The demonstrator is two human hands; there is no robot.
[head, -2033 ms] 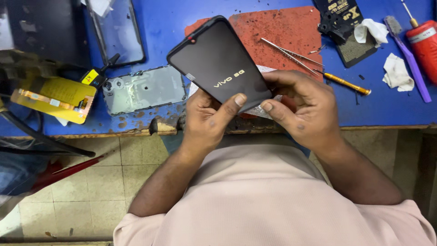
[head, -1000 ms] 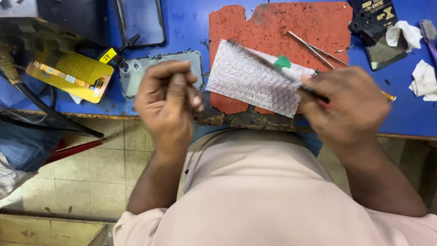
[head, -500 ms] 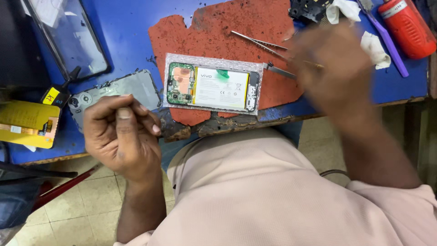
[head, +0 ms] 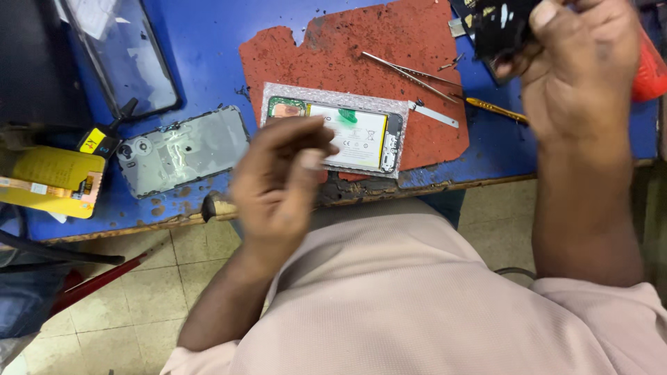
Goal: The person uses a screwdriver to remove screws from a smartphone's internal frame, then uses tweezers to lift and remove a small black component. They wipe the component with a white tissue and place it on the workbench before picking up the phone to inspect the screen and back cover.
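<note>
An opened phone [head: 347, 132] lies on a sheet of bubble wrap [head: 278, 94] on the red mat [head: 361, 42], its battery and circuit board showing. My left hand [head: 281, 184] hovers over the phone's near left corner with thumb and fingers pinched together; nothing shows between them. My right hand [head: 580, 69] is raised at the far right of the bench, its thumb and fingers closed on a black object [head: 497, 28] with small yellow and white marks.
Tweezers [head: 410, 69], a thin metal strip [head: 434, 114] and a yellow-handled tool [head: 497, 111] lie right of the phone. A grey phone frame [head: 180, 149], a glass panel [head: 118, 55] and a yellow part [head: 48, 180] sit left on the blue bench [head: 201, 42]. A red object [head: 651, 69] is at the right edge.
The phone held in both hands was laid on the mat, opened side up. My right hand has moved to the far right and closed on the black object. My left hand drew back, pinched.
</note>
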